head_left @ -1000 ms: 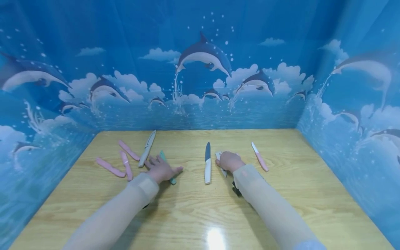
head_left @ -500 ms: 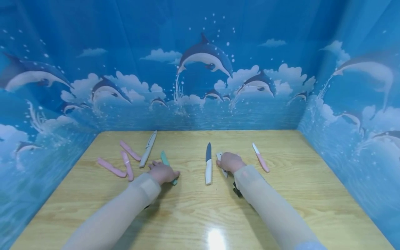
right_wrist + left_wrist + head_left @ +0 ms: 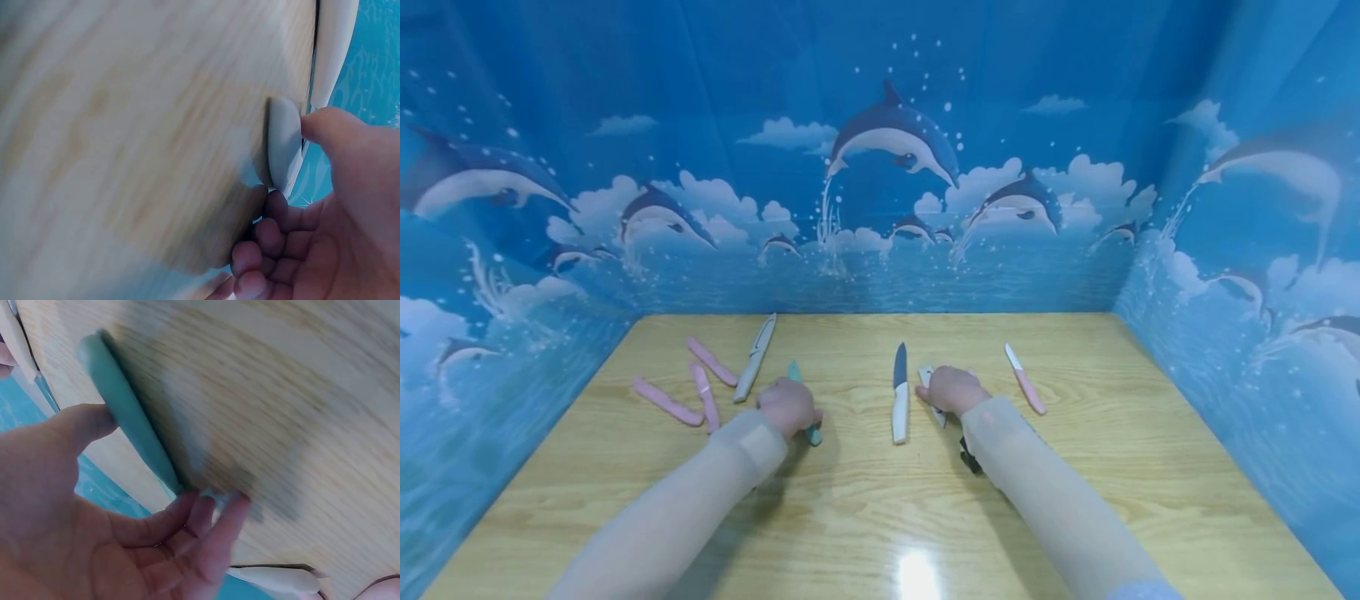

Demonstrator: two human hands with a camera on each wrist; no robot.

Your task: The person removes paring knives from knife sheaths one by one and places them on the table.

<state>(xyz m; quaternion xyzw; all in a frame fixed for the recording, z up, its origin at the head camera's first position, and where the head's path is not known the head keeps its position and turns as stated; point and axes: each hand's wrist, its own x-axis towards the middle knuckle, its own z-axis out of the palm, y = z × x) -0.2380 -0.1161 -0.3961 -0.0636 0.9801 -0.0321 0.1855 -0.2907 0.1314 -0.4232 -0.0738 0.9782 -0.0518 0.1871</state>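
One green tool (image 3: pixel 130 412) lies under the left grip (image 3: pixel 788 406), both ends showing.

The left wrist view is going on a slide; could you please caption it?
Left hand gripping a green handle at a wood-grain table.

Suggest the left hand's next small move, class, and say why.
Perhaps lift the green piece slightly off the table: in its wrist view, the left hand has its thumb against one side and fingertips near one end, which looks like enough hold to try.
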